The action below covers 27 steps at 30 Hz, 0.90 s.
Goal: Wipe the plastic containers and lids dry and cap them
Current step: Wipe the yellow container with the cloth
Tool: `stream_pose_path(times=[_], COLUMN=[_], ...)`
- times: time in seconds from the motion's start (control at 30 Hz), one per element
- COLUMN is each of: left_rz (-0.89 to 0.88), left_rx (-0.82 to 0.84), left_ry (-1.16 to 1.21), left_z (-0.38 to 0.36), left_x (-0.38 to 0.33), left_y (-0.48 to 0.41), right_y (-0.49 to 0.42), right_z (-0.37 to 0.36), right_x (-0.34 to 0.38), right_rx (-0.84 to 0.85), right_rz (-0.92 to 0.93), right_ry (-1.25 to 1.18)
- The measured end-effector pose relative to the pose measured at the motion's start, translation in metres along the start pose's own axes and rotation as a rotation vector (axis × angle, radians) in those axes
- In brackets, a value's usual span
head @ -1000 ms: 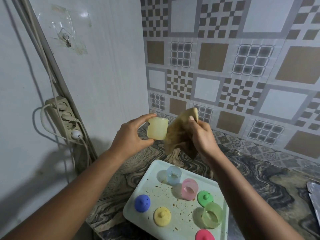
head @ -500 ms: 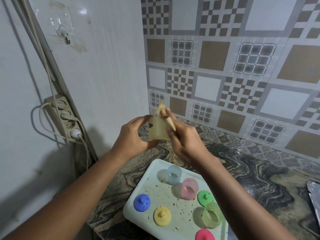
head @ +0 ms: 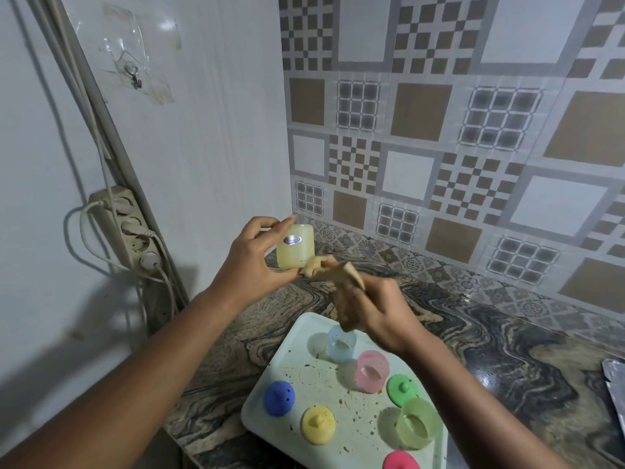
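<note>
Yellow and translucent, the container (head: 295,246) was held in the left hand (head: 252,258), fingers curled round its sides, above the counter (head: 490,350) at the tray's (head: 287,353) 11 o'clock. The right hand (head: 378,311) gripped a brown cloth (head: 341,282) whose tip touched the container at its 5 o'clock. On the tray stood a blue cup (head: 341,343), a pink cup (head: 372,370) and a green cup (head: 418,423) among four loose lids (head: 318,424).

home kitchen | patterned wall tiles (head: 439,137) | marbled stone counter (head: 507,340) | wall power strip (head: 130,228)
</note>
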<state>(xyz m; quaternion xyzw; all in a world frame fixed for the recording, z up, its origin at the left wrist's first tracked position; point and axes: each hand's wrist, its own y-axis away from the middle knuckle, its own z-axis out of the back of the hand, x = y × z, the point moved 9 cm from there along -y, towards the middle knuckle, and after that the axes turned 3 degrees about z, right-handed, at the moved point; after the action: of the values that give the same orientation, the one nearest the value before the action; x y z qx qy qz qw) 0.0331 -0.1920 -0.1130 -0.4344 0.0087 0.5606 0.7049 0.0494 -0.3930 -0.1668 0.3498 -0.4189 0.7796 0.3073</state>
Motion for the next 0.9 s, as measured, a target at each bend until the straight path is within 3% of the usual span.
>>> stream_pose_path(times=[0.1, 0.17, 0.33, 0.5, 0.63, 0.77, 0.9], left_rz=[-0.014, -0.053, -0.142, -0.125, -0.061, -0.054, 0.000], left_rx=[0.008, 0.005, 0.004, -0.021, -0.062, -0.051, -0.025], left_ry=[0.030, 0.062, 0.089, 0.083, 0.072, 0.039, 0.037], left_z=[-0.005, -0.006, -0.009, -0.001, 0.008, 0.010, 0.003], left_x=[-0.008, -0.017, -0.033, -0.024, -0.009, -0.004, 0.004], left_y=[0.000, 0.001, 0.002, -0.001, -0.002, 0.000, 0.006], right_y=[-0.012, -0.021, -0.028, -0.015, -0.001, 0.006, -0.007], right_z=[0.023, 0.025, 0.015, -0.003, -0.016, -0.011, 0.018], right_x=[0.007, 0.021, 0.044, 0.054, 0.039, 0.011, -0.009], right_rx=[-0.216, -0.233, -0.122, 0.028, 0.117, 0.107, -0.168], right_rz=[-0.029, -0.009, 0.096, 0.298, 0.320, 0.118, -0.144], right_ry=[-0.117, -0.191, -0.015, 0.224, 0.336, 0.239, -0.143])
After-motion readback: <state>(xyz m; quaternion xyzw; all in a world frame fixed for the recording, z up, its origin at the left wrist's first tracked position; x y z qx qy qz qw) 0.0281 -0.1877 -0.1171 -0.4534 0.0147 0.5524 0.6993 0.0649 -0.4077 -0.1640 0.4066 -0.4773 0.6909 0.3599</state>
